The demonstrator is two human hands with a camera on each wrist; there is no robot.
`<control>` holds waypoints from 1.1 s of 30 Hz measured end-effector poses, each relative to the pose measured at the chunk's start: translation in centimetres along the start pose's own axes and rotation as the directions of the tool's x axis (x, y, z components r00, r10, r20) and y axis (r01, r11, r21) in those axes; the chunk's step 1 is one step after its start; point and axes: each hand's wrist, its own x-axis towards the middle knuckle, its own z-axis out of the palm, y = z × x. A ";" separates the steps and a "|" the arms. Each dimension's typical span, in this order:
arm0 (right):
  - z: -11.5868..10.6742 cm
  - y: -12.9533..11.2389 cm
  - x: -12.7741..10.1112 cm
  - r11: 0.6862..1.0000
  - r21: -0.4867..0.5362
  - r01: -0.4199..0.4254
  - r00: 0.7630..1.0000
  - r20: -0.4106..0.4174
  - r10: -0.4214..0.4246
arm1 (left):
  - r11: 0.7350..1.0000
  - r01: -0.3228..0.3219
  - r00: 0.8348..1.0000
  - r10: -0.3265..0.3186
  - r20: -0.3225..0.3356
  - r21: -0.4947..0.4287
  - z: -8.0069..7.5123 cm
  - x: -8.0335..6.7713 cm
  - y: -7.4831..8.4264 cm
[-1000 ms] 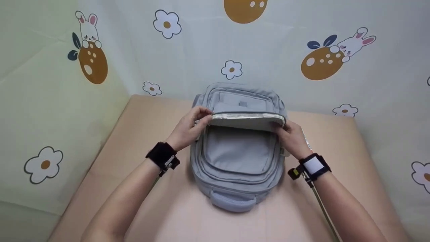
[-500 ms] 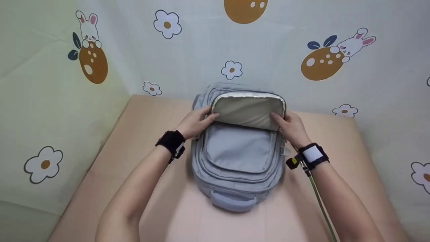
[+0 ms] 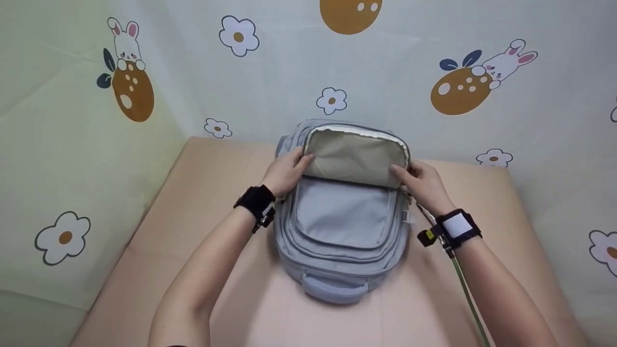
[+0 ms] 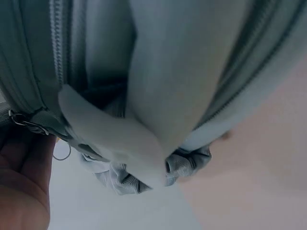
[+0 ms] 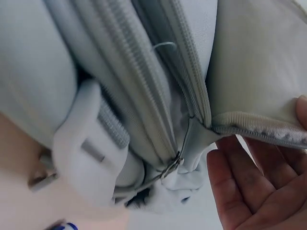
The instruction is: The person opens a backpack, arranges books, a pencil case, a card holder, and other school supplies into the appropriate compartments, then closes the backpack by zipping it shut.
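A light grey-blue backpack lies on its back, its top handle toward me. The zippered flap of its front pocket is folded back, showing a beige lining. My left hand pinches the flap's left edge, thumb on the lining. At the right edge my right hand pinches the flap likewise; its fingers lie behind the zip edge in the right wrist view. The left palm shows beside a zipper pull in the left wrist view, its fingertips hidden by fabric.
The backpack rests on a beige table with a printed cloth wall close behind it. A pale plastic buckle hangs at the bag's side. A green cable runs from the right wrist band.
The flap has swung up and away from me, folding back to bare its lining. My left hand has moved slightly up with it; the right hand keeps its hold at the edge.
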 end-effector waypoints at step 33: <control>-1.9 8.4 -5.6 0.665 -0.747 0.004 1.000 0.023 0.019 | 0.997 0.053 0.999 -0.053 -0.006 -0.056 0.3 -0.8 0.2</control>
